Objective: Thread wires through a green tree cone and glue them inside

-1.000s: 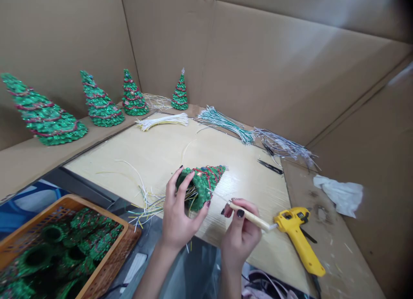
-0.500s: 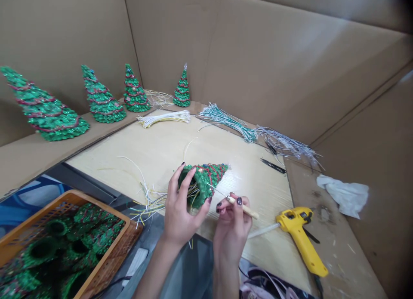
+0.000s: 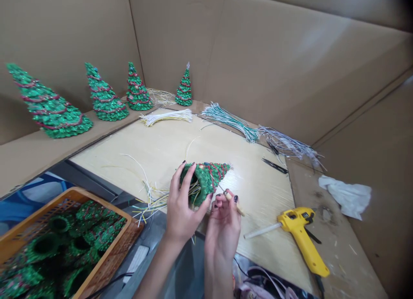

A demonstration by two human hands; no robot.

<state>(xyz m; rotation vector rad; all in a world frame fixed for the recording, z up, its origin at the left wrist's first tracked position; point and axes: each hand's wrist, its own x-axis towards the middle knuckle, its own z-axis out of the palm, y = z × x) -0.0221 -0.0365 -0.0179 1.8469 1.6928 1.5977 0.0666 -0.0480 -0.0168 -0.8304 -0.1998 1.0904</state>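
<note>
A small green tree with red garland lies on its side over the pale board, its hollow base facing left and its tip right. Around the base wraps my left hand, fingers on the rim and thumb below. Thin white and yellow wires run out of the hollow to the left. My right hand pinches the wooden handle of a thin metal awl. The awl's shaft meets the tree's right side; whether its point is inside cannot be made out.
An orange basket of hollow trees is at lower left. A yellow glue gun, black snips and white tissue are at right. Behind are wire bundles and several standing trees.
My right hand has moved left and closer to the tree, bringing the awl against its side. The tree stays in my left hand. The whole view has shifted slightly.
</note>
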